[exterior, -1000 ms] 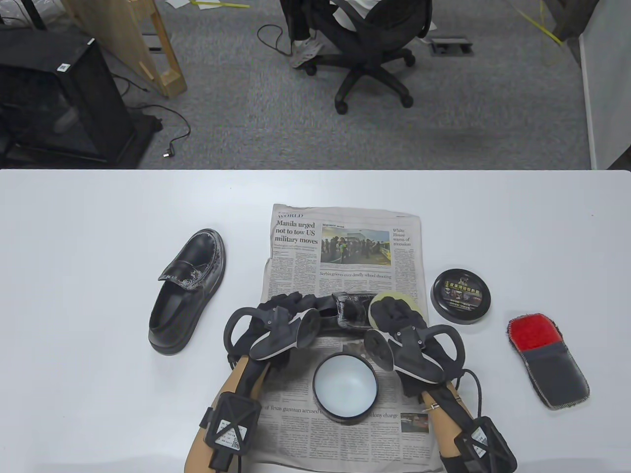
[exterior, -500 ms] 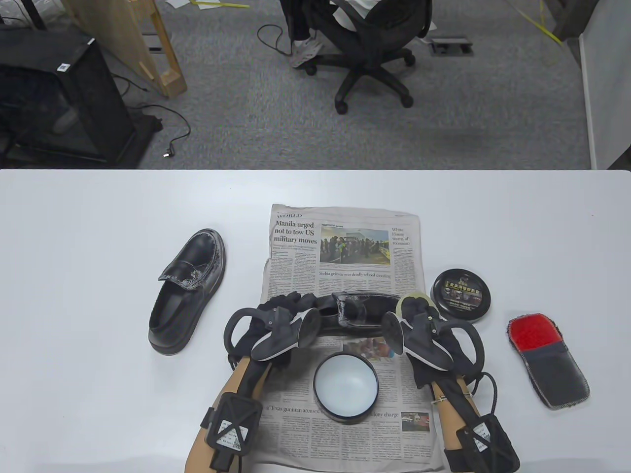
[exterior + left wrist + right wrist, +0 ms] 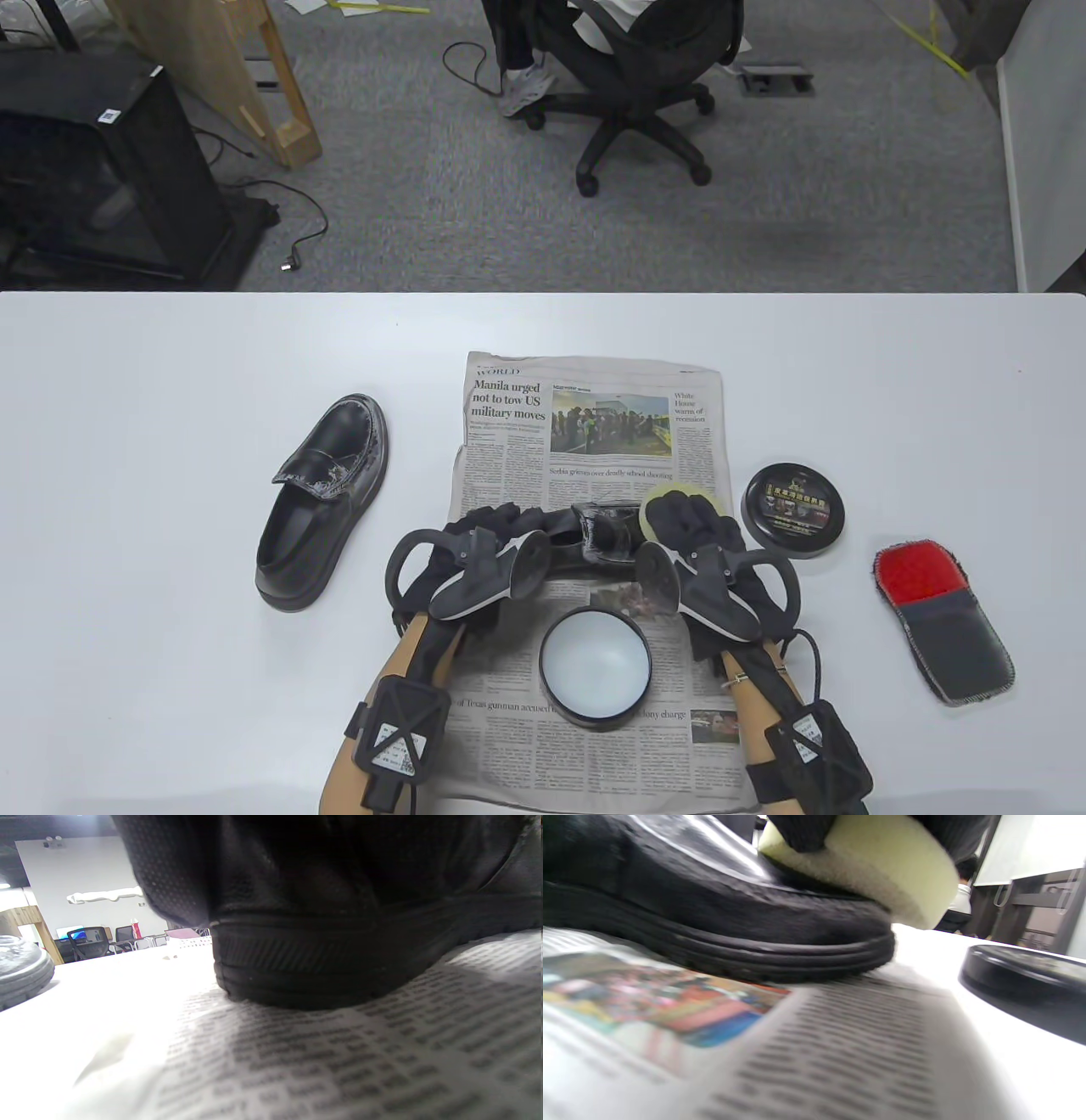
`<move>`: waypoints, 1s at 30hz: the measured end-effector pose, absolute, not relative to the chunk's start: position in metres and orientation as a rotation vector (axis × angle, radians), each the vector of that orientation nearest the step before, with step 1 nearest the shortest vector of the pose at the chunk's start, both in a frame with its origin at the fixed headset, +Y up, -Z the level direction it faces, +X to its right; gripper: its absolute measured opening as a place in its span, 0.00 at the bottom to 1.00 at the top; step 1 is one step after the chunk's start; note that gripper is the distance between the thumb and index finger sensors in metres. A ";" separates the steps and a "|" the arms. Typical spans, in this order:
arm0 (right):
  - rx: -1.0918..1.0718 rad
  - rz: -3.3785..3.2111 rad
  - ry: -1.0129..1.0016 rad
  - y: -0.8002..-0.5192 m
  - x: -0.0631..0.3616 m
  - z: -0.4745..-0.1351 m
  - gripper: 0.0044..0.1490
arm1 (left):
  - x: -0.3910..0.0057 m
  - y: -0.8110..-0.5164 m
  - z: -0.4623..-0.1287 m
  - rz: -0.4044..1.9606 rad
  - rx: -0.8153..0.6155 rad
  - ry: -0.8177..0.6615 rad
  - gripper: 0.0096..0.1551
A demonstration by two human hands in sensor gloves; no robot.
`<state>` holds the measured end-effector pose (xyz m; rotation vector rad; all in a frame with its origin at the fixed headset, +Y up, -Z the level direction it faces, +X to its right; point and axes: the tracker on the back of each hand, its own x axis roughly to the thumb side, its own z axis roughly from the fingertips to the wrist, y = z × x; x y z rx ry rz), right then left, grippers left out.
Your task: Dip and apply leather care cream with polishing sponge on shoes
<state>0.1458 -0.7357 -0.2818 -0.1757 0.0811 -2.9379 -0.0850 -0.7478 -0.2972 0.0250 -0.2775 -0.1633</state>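
A black leather shoe (image 3: pixel 598 531) lies sideways on the newspaper (image 3: pixel 594 424), toe to the right. My left hand (image 3: pixel 488 531) grips its heel end; the heel (image 3: pixel 322 959) fills the left wrist view. My right hand (image 3: pixel 683 522) holds a pale yellow round sponge (image 3: pixel 653 507) and presses it on the shoe's toe, as the right wrist view shows (image 3: pixel 882 874). The open cream tin (image 3: pixel 594 666) with white cream stands on the paper in front of the shoe. Its black lid (image 3: pixel 793 508) lies right of the paper.
A second black shoe (image 3: pixel 327 501) lies on the table left of the newspaper. A red and grey polishing mitt (image 3: pixel 946 624) lies at the far right. Beyond the table's far edge are carpet and an office chair (image 3: pixel 632 76).
My right hand moved with the sponge along the shoe's toe, right toward the lid and then back left onto the toe. My left hand and the shoe stayed put.
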 end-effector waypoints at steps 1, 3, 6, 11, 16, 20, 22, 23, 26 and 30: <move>-0.148 -2.925 0.067 -0.736 0.150 -0.283 0.29 | -0.085 -0.748 -0.297 -0.166 0.029 -0.274 0.41; -0.115 -2.889 0.041 -0.735 0.157 -0.282 0.29 | -0.085 -0.747 -0.297 -0.166 0.028 -0.270 0.41; -0.115 -2.838 -0.070 -0.729 0.161 -0.276 0.30 | -0.085 -0.747 -0.297 -0.174 0.029 -0.263 0.42; -0.237 -2.821 -0.117 -0.715 0.149 -0.262 0.30 | -0.085 -0.747 -0.297 -0.164 0.025 -0.273 0.42; -0.415 -2.906 0.107 -0.715 0.127 -0.258 0.29 | -0.085 -0.748 -0.298 -0.160 0.011 -0.285 0.41; -0.339 -2.951 0.141 -0.729 0.127 -0.272 0.30 | -0.086 -0.748 -0.297 -0.157 0.014 -0.288 0.41; -0.284 -2.929 0.117 -0.733 0.133 -0.277 0.30 | -0.086 -0.748 -0.297 -0.152 0.020 -0.288 0.41; -0.273 -2.912 0.117 -0.733 0.134 -0.278 0.30 | -0.086 -0.748 -0.297 -0.151 0.020 -0.287 0.42; -0.191 -2.817 0.084 -0.733 0.145 -0.281 0.30 | -0.086 -0.748 -0.297 -0.152 0.022 -0.281 0.42; -0.159 -2.824 -0.021 -0.728 0.155 -0.277 0.31 | -0.086 -0.748 -0.297 -0.157 0.023 -0.272 0.43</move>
